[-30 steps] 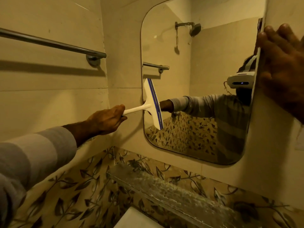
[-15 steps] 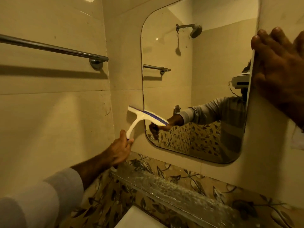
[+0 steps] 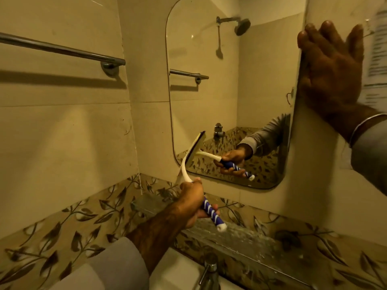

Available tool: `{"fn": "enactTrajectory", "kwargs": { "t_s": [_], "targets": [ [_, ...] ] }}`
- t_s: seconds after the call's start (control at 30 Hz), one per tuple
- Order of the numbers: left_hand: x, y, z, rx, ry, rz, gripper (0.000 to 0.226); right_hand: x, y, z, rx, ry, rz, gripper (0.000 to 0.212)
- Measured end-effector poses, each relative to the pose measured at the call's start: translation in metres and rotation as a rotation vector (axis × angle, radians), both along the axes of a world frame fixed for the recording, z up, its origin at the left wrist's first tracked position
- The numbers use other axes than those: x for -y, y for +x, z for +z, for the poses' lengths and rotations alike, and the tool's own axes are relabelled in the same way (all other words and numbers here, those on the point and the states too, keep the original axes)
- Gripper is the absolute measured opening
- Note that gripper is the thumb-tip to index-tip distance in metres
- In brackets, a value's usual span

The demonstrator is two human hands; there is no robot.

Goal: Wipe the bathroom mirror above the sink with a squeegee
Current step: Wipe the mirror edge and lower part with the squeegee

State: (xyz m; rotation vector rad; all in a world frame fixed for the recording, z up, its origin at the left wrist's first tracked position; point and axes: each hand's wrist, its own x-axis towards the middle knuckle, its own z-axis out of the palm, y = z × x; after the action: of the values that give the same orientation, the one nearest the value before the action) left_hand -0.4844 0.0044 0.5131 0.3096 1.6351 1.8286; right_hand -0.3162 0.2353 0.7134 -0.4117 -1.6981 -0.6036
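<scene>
A tall mirror [image 3: 209,97] with rounded corners hangs on the tiled wall above the sink. My left hand [image 3: 191,203] is shut on the blue-and-white striped grip of a white squeegee [image 3: 189,162]. Its blade lies tilted across the mirror's lower left corner, half on the glass and half on the wall tile. My right hand [image 3: 333,72] rests flat with fingers spread against the mirror's right edge. The mirror reflects my sleeve, the hand and the squeegee.
A chrome towel bar [image 3: 62,50] runs along the left wall. Below the mirror a glass shelf [image 3: 240,235] juts out, with a chrome tap [image 3: 209,271] and the white sink [image 3: 176,268] beneath. A printed paper [image 3: 377,59] is stuck on the wall at right.
My left hand has dropped down and moved right, dragging the squeegee from the mirror's left edge to its lower left corner. The blade has turned again. My right hand stays on the mirror's edge.
</scene>
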Motion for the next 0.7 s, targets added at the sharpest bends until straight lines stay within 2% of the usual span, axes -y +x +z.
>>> {"fn": "enactTrajectory", "kwargs": {
  "t_s": [0.2, 0.33, 0.7],
  "targets": [
    [-0.028, 0.036, 0.011, 0.202, 0.142, -0.01, 0.041, 0.004, 0.002, 0.001, 0.016, 0.016, -0.01, 0.057],
    [-0.043, 0.066, 0.018, 0.224, 0.197, -0.013, 0.046, 0.003, 0.001, 0.001, 0.011, 0.018, -0.035, 0.055],
    [-0.076, 0.14, 0.015, 0.298, 0.246, 0.041, 0.039, 0.007, 0.001, 0.002, 0.029, 0.005, -0.047, 0.057]
  ]
}}
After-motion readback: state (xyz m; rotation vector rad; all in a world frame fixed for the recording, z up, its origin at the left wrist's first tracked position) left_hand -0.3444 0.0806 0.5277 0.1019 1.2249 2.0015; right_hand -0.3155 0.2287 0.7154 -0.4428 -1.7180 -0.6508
